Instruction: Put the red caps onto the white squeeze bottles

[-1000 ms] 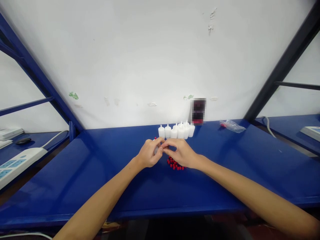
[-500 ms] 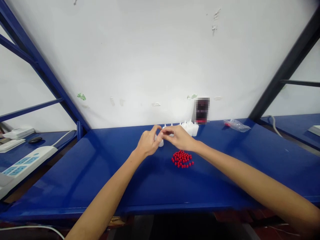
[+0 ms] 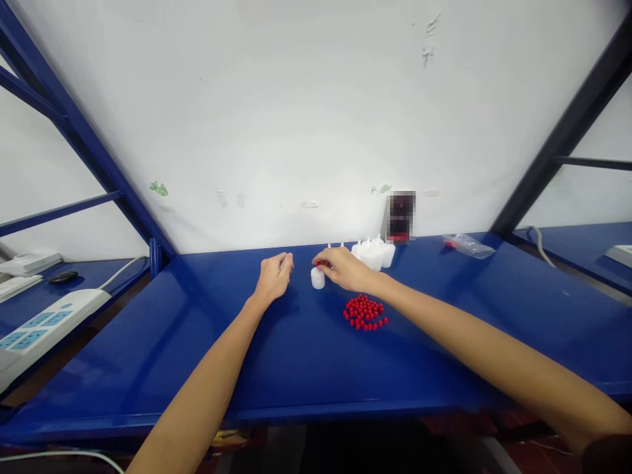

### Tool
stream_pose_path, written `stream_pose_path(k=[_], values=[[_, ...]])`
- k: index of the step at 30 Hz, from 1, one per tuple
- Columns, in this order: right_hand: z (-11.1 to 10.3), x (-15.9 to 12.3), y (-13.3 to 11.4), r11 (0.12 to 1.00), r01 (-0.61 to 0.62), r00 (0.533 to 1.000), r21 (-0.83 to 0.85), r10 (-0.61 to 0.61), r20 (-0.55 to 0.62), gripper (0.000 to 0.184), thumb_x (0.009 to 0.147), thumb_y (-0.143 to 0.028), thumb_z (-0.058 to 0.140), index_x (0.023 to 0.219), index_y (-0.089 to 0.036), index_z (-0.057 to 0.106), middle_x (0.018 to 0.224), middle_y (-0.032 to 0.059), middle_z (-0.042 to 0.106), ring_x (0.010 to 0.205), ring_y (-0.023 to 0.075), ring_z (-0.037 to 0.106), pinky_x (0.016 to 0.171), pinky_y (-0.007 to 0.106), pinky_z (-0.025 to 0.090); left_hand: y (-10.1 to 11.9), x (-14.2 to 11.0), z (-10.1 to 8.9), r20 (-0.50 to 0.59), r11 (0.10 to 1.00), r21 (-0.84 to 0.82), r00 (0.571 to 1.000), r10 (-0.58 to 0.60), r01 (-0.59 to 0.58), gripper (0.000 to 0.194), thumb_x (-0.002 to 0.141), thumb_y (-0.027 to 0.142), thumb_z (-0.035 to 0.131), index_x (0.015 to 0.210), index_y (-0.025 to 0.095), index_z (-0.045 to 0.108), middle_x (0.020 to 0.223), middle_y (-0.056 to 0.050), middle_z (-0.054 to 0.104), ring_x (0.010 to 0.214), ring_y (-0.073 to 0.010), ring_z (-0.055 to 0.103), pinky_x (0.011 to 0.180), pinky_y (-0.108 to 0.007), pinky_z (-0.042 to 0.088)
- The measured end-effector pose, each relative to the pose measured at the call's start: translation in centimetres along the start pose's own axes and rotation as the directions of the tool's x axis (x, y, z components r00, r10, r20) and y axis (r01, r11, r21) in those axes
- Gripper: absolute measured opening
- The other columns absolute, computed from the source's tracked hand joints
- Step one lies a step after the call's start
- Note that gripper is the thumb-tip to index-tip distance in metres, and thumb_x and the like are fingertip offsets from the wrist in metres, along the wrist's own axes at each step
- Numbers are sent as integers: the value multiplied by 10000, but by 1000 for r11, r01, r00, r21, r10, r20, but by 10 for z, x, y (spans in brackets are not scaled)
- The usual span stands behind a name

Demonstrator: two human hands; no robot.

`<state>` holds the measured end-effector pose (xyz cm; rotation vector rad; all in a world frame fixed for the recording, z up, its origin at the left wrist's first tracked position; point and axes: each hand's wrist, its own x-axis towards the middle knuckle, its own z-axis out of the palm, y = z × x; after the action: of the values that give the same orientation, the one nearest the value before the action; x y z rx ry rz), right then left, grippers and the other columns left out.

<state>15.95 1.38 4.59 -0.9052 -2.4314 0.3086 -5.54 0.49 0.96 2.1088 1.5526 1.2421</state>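
Note:
A small white squeeze bottle (image 3: 318, 280) stands upright on the blue table (image 3: 207, 316). My right hand (image 3: 343, 268) has its fingertips closed on a red cap (image 3: 319, 266) at the top of that bottle. To the left, apart from the bottle, my left hand (image 3: 275, 275) is held with curled fingers; whatever is in them, if anything, is hidden. Several loose red caps (image 3: 364, 312) lie in a cluster just in front of my right hand. Behind it stand more white bottles (image 3: 372, 253) with pointed nozzles, partly covered by the hand.
By the wall, a blurred dark box or picture (image 3: 401, 217) stands at the back. A clear plastic bag (image 3: 469, 245) with something red inside lies at the right. At far left are a white power strip (image 3: 54, 322) and a black mouse (image 3: 63, 277). Blue shelf posts (image 3: 89, 131) rise there.
My left hand has come off the bottle and moved left. My right hand stays at its top, where a red cap now shows. The view has shifted slightly.

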Motion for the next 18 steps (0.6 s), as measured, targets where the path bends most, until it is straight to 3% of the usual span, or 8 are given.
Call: stream_pose_path(k=[3, 5, 9, 14, 18], values=[[-9, -7, -1, 997, -9, 1000, 78, 11, -26, 325, 866, -89, 557, 1167, -158, 659, 1008, 83, 728, 816, 170, 662, 761, 293, 489, 4, -6, 5, 16, 988, -114, 994, 110, -108, 388, 960, 370, 304, 740, 170, 553, 572, 19, 541, 462, -106, 492, 535, -239, 375], [-22, -17, 0, 996, -34, 999, 87, 36, -31, 265, 878, -131, 547, 1104, -165, 681, 925, 63, 728, 768, 161, 652, 721, 280, 477, 10, -11, 9, -13, 966, -151, 978, 210, -210, 304, 940, 292, 308, 796, 176, 550, 571, 23, 535, 482, -112, 484, 545, -241, 373], [-45, -46, 15, 988, -153, 976, 23, 147, 162, 179, 862, -200, 559, 931, -155, 718, 618, 2, 628, 563, 136, 558, 576, 251, 403, 34, -20, 17, -14, 924, -177, 940, 341, -338, 170, 904, 200, 360, 799, 183, 492, 631, 18, 544, 535, -114, 477, 588, -253, 385], [-51, -75, 45, 991, -135, 917, 0, 125, 378, 251, 821, -172, 557, 1010, -147, 720, 617, 5, 629, 538, 133, 543, 552, 247, 385, 65, -29, 29, 216, 876, -172, 851, 479, -450, 255, 992, 242, 339, 1069, 168, 570, 974, -71, 616, 880, -165, 561, 843, -303, 434], [-50, -82, 49, 984, -148, 889, 100, 88, 449, 357, 824, -177, 569, 1160, -169, 690, 695, 8, 665, 564, 128, 568, 564, 240, 419, 68, -33, 38, 328, 875, -142, 811, 484, -464, 299, 1012, 254, 315, 1122, 173, 581, 1019, -82, 588, 962, -179, 534, 897, -312, 418]])
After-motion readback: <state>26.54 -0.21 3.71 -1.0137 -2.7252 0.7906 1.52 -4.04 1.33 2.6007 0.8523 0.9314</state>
